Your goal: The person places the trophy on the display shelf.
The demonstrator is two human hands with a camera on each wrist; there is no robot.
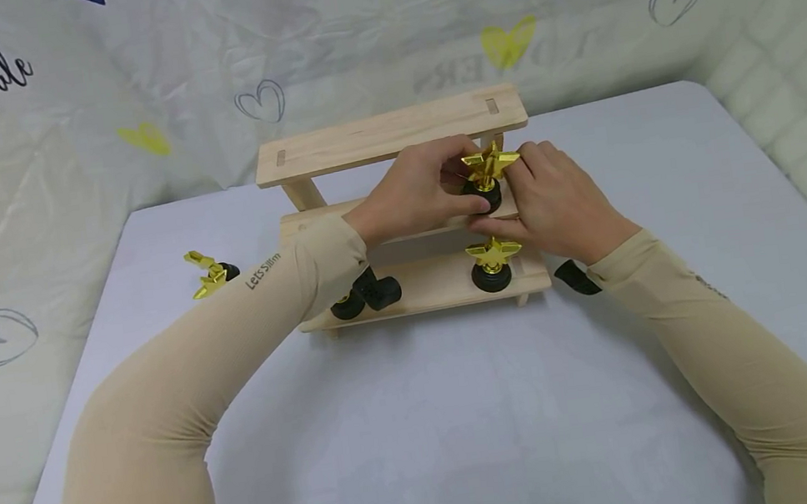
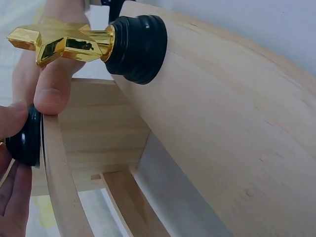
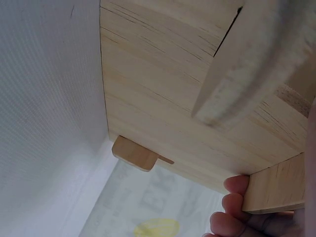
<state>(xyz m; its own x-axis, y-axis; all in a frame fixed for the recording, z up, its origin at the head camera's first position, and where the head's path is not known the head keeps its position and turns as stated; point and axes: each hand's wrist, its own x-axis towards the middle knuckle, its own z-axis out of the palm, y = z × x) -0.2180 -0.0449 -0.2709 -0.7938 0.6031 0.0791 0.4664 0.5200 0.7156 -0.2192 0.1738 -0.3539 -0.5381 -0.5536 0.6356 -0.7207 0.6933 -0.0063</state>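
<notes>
A three-tier wooden shelf (image 1: 389,132) stands at the back of the table. My left hand (image 1: 415,192) pinches the black base of a gold star trophy (image 1: 490,167) on the right end of its middle tier. My right hand (image 1: 556,204) grips that tier's right end: the thumb lies on its front edge, and the curled fingers (image 3: 232,210) show at the board in the right wrist view. A second star trophy (image 1: 492,258) stands upright on the bottom tier's right end, seen large in the left wrist view. Another trophy's black base (image 1: 347,306) shows at that tier's left, mostly hidden by my left wrist.
One more gold trophy (image 1: 210,274) lies on its side on the white table (image 1: 426,434), left of the shelf and partly behind my left sleeve. A pale cloth backdrop (image 1: 346,32) with printed hearts hangs close behind the shelf.
</notes>
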